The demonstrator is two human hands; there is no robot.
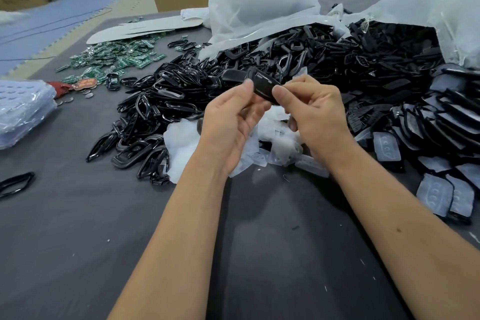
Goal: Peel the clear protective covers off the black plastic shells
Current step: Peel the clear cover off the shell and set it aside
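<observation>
Both hands were up over the middle of the bench working one black shell [262, 86]: the left hand [231, 125] had its thumb and fingers curled round the shell's left end, and the right hand [314, 114] pinched the right end between thumb and curled fingers. Couldn't tell from this angle if a clear cover was on that shell or not. Right under the hands sat a heap of peeled clear covers [272, 143], whitish and crumpled. Just behind and left of that was a big pile of glossy black frames [155, 104], running back into a huge mound of black parts [350, 60] spilling from a clear plastic bag [441, 8] at the far right corner. Along the right edge lay shells with covers on [446, 197]. Green circuit boards [114, 60] were scattered toward the far left, and a stack of clear trays [23, 112] sat at the left edge.
</observation>
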